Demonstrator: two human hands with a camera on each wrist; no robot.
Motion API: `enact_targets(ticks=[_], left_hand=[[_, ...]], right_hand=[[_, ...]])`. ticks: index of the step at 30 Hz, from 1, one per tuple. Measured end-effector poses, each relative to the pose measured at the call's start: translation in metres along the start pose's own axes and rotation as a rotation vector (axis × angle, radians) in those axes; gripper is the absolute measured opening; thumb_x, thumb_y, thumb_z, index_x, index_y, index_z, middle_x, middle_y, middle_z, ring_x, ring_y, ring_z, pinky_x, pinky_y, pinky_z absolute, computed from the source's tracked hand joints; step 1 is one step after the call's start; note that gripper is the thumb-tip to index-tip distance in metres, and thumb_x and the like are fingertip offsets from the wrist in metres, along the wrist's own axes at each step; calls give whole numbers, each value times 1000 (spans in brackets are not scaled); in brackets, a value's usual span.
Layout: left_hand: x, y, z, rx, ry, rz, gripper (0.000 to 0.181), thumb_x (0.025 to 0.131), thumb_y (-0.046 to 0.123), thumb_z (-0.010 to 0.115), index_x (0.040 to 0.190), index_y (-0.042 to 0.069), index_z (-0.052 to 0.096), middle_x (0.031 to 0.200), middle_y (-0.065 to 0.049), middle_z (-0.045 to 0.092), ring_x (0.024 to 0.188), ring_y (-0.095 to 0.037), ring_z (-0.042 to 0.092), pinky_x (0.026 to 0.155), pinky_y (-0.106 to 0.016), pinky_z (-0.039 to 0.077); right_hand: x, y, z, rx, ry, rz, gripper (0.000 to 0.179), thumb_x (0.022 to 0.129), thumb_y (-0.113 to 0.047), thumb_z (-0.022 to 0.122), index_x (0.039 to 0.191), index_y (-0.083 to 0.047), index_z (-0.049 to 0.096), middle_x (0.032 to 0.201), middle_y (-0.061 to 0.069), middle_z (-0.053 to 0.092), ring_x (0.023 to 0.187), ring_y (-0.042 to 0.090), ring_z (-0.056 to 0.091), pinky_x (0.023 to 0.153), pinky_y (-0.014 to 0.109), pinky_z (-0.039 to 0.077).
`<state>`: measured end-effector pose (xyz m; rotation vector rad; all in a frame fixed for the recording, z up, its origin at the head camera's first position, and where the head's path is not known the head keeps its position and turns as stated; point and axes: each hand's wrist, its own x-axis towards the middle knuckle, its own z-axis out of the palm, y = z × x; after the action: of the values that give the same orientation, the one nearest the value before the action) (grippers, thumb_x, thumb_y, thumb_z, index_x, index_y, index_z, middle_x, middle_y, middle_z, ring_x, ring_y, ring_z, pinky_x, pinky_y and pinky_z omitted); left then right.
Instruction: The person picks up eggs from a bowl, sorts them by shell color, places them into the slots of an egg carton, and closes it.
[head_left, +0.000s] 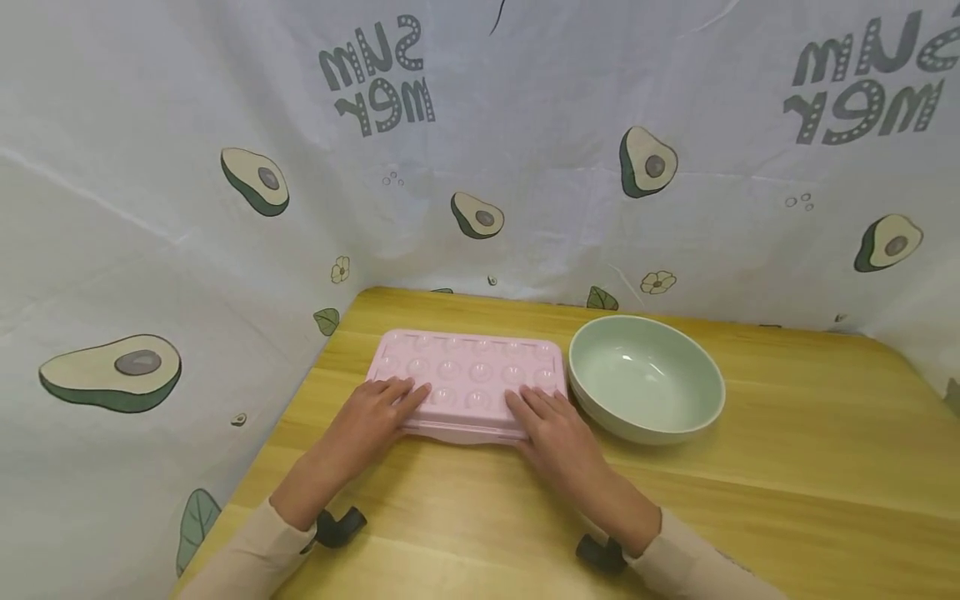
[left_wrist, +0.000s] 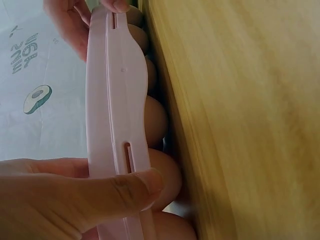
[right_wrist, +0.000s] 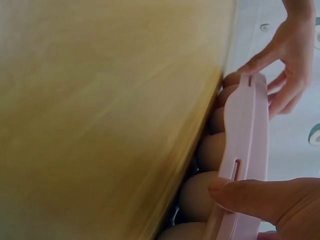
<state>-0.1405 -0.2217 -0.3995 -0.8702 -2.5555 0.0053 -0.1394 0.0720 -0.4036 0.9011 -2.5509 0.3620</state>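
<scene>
A pink egg box lid [head_left: 480, 371] with rows of round dimples lies on the table, long side toward me. My left hand [head_left: 375, 417] grips its near left corner, fingers over the top and thumb [left_wrist: 125, 192] on the front rim. At the near right corner my right hand [head_left: 558, 433] holds the lid likewise, its thumb [right_wrist: 255, 197] along the front edge. Several brown eggs [left_wrist: 156, 121] show in a row below the wavy front edge, close over the tabletop. The right wrist view shows the same row of eggs [right_wrist: 212, 151] and a slot near each thumb.
A pale green bowl [head_left: 648, 379] stands close beside the box on the right. The wooden table [head_left: 810, 450] extends right and toward me. White cloth [head_left: 555, 167] printed with avocados hangs behind the table and along its left side.
</scene>
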Motion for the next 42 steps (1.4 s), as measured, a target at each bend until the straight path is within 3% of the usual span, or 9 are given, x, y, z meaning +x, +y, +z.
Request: enact_targets(ticks=[21,27,34,42], left_hand=[[3,1,-1,24,-31,9,60,73,14,84,128,11,60,120,-13,62,104,-31,61,92,-45,51],[4,4,1,27,-26,13,60,73,12,84,127,11,60,120,-13,62,102,-30,61,90,-42,51],[5,5,2,61,1,22,46,80,4,75,124,11,62,114,-11,64,96,-29,62,85,-41,53],[7,5,3,52,4,12,47,80,4,75,124,12,63,114,-10,64,96,-29,61,84,-40,53]], right_hand=[[2,-3,6,-106,3,-29,49,76,-11,77,121,-2,60,118,19,64,110,35,60,93,56,47],[2,-4,9,-133,30,-23,44,77,-8,74,119,-2,61,116,20,65,107,35,62,92,56,48],[3,-5,12,-163,87,-43,42,75,-4,73,116,-1,61,111,20,67,103,35,64,87,55,51],[3,-6,12,-182,105,-22,37,78,-1,70,115,-1,62,110,21,67,103,35,64,87,56,51]])
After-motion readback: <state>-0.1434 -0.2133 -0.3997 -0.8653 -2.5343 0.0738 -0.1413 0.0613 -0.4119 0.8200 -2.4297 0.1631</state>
